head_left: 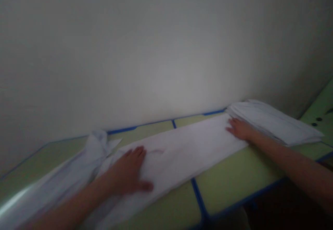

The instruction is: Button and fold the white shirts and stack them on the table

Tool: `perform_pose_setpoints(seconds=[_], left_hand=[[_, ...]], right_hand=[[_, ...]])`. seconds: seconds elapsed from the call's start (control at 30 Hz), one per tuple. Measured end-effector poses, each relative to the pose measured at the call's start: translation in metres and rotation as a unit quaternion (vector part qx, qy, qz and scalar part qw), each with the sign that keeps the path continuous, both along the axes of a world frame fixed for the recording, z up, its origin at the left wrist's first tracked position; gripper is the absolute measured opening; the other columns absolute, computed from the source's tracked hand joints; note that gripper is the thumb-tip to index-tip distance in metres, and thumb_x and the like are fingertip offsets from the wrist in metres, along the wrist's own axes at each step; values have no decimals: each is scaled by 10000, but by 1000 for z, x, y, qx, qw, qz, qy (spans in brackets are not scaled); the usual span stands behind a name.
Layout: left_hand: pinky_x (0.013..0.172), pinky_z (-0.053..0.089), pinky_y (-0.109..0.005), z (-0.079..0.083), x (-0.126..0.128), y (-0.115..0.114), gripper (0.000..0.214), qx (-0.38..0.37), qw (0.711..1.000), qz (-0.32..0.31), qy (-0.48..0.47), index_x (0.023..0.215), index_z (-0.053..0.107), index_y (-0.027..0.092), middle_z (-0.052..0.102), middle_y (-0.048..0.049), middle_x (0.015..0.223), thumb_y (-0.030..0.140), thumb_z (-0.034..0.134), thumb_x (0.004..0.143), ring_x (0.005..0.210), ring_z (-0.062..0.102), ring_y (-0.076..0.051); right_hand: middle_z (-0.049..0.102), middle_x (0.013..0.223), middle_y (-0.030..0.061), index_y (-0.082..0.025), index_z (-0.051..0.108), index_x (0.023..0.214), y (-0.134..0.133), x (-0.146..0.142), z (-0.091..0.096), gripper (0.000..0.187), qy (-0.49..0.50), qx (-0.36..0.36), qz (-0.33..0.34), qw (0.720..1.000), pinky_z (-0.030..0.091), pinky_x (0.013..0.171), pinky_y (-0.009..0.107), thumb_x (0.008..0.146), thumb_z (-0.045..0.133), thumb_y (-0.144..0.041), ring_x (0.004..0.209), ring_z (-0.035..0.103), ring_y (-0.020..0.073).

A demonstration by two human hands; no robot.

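We see a long white folded strip of cloth (182,150), soft and matt, lying smooth and nearly creaseless where the left hand (127,173) and the right hand (239,129) rest flat on it. The crumpled white cloth bundle (65,178) at the left is the same dull fabric, but wrinkled. The stack of folded white cloths (273,122) at the right shows thin layered edges (blur hides any weave). The pale green table top (234,178) looks hard and smooth, with a faint sheen at its left end; its blue lines (199,195) look flat. The off-white wall (156,50) is plain and matt
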State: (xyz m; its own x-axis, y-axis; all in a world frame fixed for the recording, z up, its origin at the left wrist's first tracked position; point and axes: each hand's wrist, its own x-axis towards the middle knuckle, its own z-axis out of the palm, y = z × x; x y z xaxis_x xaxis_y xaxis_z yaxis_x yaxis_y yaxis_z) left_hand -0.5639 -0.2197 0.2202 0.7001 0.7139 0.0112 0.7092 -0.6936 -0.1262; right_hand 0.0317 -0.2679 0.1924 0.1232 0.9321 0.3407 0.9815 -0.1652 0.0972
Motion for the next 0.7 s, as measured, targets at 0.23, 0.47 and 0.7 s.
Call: perform_pose_setpoints(seconds=[0.23, 0.47, 0.7], left_hand=[[1026, 281, -434, 35, 6, 3, 1050, -28, 999, 3, 30, 1360, 375, 160, 342, -158, 1409, 820, 433, 545, 1253, 366, -339], [846, 410, -356, 90, 65, 51, 747, -27, 1000, -3, 13, 1125, 598, 191, 599, -129, 1158, 744, 294, 725, 1013, 564, -284], [721, 410, -273, 93, 225, 80, 511, -27, 990, -135, -9, 881, 665, 181, 676, -95, 891, 622, 456, 729, 815, 593, -206]], right_hand=[[551, 1200, 159, -109, 494, 1244, -32, 22, 12, 580, 78, 32, -8, 996, 394, 920, 343, 798, 448, -477, 1058, 538, 254], [661, 850, 133, -145, 666, 875, -78, 25, 42, 456, 81, -27, -133, 987, 417, 662, 318, 727, 497, -542, 761, 609, 250], [658, 855, 174, -130, 665, 831, -90, 14, 48, 594, 118, -67, -190, 972, 420, 654, 342, 743, 404, -656, 769, 616, 274]])
